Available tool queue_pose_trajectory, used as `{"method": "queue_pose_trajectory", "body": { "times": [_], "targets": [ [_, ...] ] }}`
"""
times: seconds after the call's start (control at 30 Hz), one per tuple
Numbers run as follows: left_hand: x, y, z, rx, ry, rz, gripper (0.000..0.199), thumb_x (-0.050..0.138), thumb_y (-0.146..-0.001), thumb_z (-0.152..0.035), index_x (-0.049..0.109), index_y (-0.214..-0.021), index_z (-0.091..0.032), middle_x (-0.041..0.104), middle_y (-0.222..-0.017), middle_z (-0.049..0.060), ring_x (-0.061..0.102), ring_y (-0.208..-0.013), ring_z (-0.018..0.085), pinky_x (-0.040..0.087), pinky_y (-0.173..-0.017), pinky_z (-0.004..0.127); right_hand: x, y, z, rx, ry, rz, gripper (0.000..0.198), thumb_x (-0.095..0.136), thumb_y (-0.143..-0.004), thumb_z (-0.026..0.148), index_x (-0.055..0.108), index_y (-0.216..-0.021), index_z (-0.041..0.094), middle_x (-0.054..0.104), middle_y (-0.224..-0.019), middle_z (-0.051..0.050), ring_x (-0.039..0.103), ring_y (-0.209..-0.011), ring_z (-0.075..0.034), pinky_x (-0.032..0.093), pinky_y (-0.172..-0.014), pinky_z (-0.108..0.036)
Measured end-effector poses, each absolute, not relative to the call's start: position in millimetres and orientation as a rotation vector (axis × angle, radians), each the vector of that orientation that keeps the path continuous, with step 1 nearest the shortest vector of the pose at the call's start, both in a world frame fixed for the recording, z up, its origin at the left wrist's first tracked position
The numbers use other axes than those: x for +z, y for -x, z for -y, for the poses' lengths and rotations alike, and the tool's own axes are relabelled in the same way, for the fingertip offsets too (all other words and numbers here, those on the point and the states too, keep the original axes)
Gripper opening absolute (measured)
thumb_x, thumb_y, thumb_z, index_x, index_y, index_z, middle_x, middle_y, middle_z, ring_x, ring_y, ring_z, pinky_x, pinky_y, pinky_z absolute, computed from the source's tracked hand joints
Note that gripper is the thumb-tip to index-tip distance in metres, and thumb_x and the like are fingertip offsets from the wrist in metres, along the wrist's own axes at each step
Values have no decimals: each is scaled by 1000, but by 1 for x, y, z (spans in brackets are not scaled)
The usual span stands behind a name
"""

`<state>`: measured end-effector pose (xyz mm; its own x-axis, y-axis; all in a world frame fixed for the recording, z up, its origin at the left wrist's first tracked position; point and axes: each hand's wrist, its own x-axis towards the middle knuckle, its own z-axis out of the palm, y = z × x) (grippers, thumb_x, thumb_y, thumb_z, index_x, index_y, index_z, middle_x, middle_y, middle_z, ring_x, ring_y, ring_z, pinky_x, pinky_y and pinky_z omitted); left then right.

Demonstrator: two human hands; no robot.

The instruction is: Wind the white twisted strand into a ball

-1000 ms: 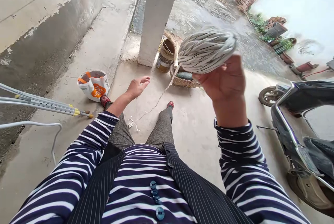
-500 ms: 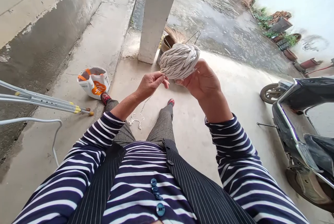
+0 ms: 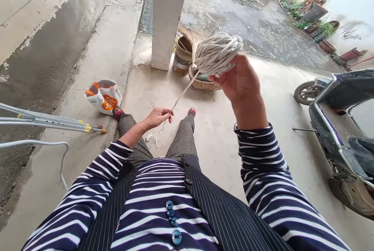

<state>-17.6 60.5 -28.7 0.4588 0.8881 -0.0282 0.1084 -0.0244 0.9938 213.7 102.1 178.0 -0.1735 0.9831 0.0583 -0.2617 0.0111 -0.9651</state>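
Note:
My right hand point(image 3: 241, 77) is closed round the underside of a bundle of white rope point(image 3: 218, 51) with thin dark flecks, held up in front of me. From the bundle's left end a single strand point(image 3: 186, 89) runs taut down to my left hand point(image 3: 158, 117). My left fingers pinch that strand beside my thigh. Below them the frayed white tail point(image 3: 156, 136) dangles, close to the floor between my legs. The palm of my right hand is partly hidden behind the rope.
A white and orange bag point(image 3: 103, 97) stands by my left foot. Crutches point(image 3: 49, 120) jut in from the left. Ahead are a pillar point(image 3: 168, 21), a bucket point(image 3: 182, 58), a straw broom point(image 3: 193, 38) and a wicker basket point(image 3: 204, 84). A scooter point(image 3: 341, 126) is parked at right.
My left hand has moved down and left, away from the bundle, drawing out a length of strand. My right hand has lifted the rope bundle up and to the right.

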Motion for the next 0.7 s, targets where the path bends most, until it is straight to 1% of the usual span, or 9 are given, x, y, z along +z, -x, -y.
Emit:
{"method": "queue_pose_trajectory", "body": {
  "times": [0.13,0.3,0.37,0.43,0.47,0.5,0.57,0.63,0.7],
  "targets": [
    [-45,21,-48,742,-1491,-887,30,58,-87,-46,69,-91,-18,75,-76,6,71,-83,21,52,-88,34,190,-225,-108,1340,895,1083,44,76,-54,37,63,-96,40,79,-94,12,61,-101,-27,52,-80,-41],
    [-69,46,-49,510,-1648,-1080,34,52,-91,-45,72,-83,-19,80,-92,8,72,-97,23,51,-97,33,200,-241,-106,1308,844,1062,43,78,-57,38,65,-98,46,80,-97,13,56,-124,-32,49,-94,-48],
    [-80,60,-52,324,-1663,-1287,27,55,-89,-38,74,-83,-19,80,-90,7,73,-96,23,54,-94,32,198,-242,-101,1306,844,1079,43,79,-61,38,65,-101,46,79,-103,11,58,-123,-32,54,-86,-46],
    [-87,71,-57,217,-1652,-1479,22,60,-85,-30,76,-93,-17,81,-97,10,73,-100,27,54,-95,35,191,-237,-94,1312,864,1103,42,78,-66,35,64,-105,41,77,-108,8,64,-107,-29,57,-69,-41],
    [-86,74,-60,216,-1652,-1550,27,62,-83,-26,76,-103,-16,80,-106,12,72,-106,29,53,-98,37,186,-232,-91,1329,868,1123,44,77,-67,33,62,-109,38,76,-109,7,66,-96,-25,56,-60,-37],
    [-82,74,-65,252,-1657,-1600,35,64,-82,-24,74,-115,-15,78,-116,14,70,-112,31,51,-101,39,179,-225,-88,1358,849,1144,49,76,-68,32,60,-115,36,74,-110,5,67,-89,-23,55,-54,-34],
    [-65,66,-76,421,-1686,-1631,52,65,-83,-23,65,-135,-16,71,-133,15,66,-122,31,49,-106,40,166,-211,-84,1483,802,1250,61,76,-72,33,54,-129,36,70,-121,1,69,-88,-21,58,-55,-32],
    [-38,49,-89,745,-1716,-1481,56,67,-86,-28,61,-140,-16,70,-134,14,66,-120,27,50,-104,36,154,-196,-82,1574,758,1350,70,77,-74,34,47,-137,37,66,-127,-1,70,-90,-20,61,-60,-31],
    [-8,28,-101,1093,-1734,-1298,53,73,-84,-35,64,-133,-15,72,-129,13,66,-119,26,50,-103,36,146,-184,-80,1611,744,1425,71,78,-75,35,44,-138,38,64,-127,-1,71,-91,-19,63,-63,-31]
  ]
}}
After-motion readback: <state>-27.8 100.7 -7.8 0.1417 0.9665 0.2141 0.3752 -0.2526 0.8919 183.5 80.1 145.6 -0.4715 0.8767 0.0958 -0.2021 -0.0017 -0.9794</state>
